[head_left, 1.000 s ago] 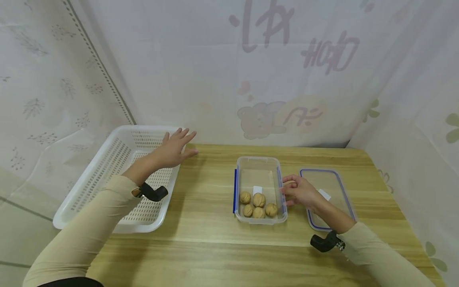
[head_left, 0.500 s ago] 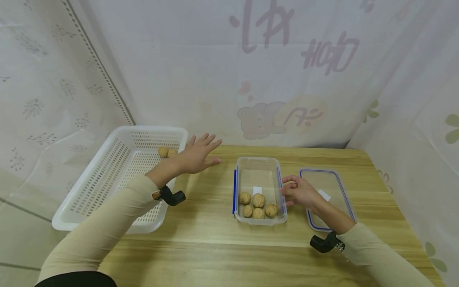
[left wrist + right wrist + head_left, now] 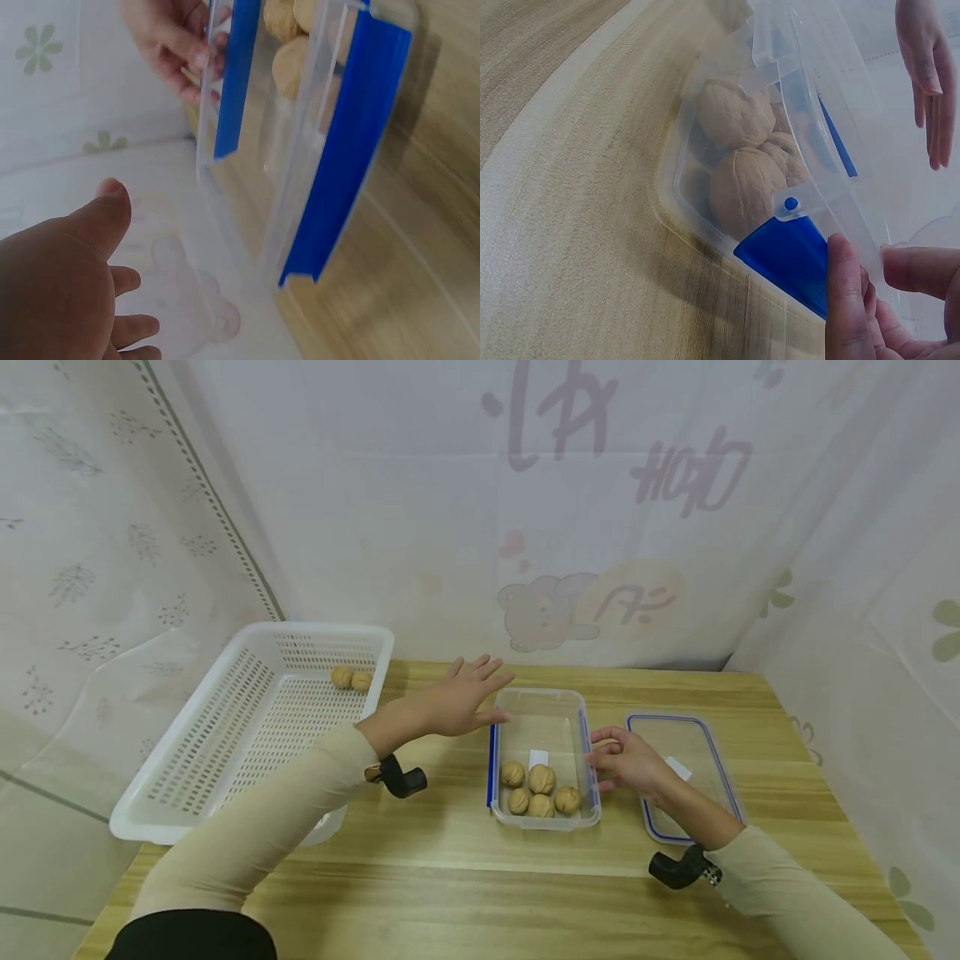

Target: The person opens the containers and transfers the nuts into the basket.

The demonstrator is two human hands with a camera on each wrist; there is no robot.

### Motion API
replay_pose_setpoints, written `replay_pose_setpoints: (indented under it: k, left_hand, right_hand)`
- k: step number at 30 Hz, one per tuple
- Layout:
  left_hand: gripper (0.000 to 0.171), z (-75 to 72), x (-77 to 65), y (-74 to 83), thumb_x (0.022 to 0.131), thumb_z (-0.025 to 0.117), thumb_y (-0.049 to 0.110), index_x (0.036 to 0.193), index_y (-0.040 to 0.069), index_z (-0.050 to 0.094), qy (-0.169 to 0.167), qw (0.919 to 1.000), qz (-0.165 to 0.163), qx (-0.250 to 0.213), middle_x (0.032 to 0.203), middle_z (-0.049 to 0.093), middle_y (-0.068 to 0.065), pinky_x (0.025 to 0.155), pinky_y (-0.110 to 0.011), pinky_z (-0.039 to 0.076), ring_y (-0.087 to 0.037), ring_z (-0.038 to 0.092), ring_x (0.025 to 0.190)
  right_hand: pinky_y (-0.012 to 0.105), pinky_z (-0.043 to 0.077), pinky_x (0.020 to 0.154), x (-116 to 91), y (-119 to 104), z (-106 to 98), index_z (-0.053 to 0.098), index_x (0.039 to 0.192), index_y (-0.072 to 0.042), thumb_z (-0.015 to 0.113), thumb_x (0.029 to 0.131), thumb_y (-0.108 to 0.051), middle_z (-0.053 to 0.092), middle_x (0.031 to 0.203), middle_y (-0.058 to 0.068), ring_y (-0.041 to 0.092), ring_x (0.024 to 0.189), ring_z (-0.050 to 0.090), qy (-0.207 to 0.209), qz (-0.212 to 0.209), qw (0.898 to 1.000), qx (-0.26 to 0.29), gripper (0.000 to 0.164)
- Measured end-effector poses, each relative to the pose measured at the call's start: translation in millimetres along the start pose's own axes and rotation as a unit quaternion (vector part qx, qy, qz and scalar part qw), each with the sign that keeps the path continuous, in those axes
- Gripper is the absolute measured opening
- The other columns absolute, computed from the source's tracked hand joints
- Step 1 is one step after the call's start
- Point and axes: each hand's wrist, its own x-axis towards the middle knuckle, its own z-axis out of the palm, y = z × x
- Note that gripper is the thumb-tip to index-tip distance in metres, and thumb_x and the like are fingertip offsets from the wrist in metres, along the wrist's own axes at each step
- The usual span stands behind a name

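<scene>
A clear plastic food box with blue latches stands on the table, with several walnuts and a small white label inside. My left hand hovers just over the box's far left corner, fingers spread and holding nothing; the left wrist view shows its thumb apart from the box. My right hand touches the outside of the box's right wall, its fingertips beside the blue latch and rim. Two walnuts lie in the far right corner of the white plastic basket on the left.
The box's lid, clear with a blue seal, lies flat on the wooden table under the right wrist. Patterned cloth hangs behind the table and along both sides.
My left hand has moved right, from over the basket to the box's far left corner, uncovering two walnuts in the basket. The right hand and the box have stayed put.
</scene>
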Motion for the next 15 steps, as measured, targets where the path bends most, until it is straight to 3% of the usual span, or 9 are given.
replay_pose_setpoints:
  k: [10,15]
  left_hand:
    - [0.069,16.3,19.8,20.2,0.107,0.050,0.046,0.162,0.011,0.027,-0.035,0.9988,0.031,0.011,0.167,0.017,-0.019,0.124,-0.055,0.009,-0.036,0.010,0.155]
    - [0.069,24.9,28.6,25.1,0.106,0.052,0.047,0.161,0.011,0.030,-0.048,0.9963,0.068,0.020,0.166,0.022,-0.020,0.125,-0.047,0.017,-0.034,0.017,0.154]
  right_hand:
    - [0.032,0.062,0.068,-1,-1,-1,0.040,0.137,0.007,0.063,0.100,-0.003,0.062,0.101,0.013,0.017,0.084,0.062,-0.005,-0.001,1.000,0.002,0.044]
    - [0.034,0.062,0.069,1,1,-1,0.039,0.138,0.007,0.061,0.101,-0.003,0.062,0.099,0.010,0.016,0.084,0.061,-0.007,-0.002,1.000,0.004,0.044]
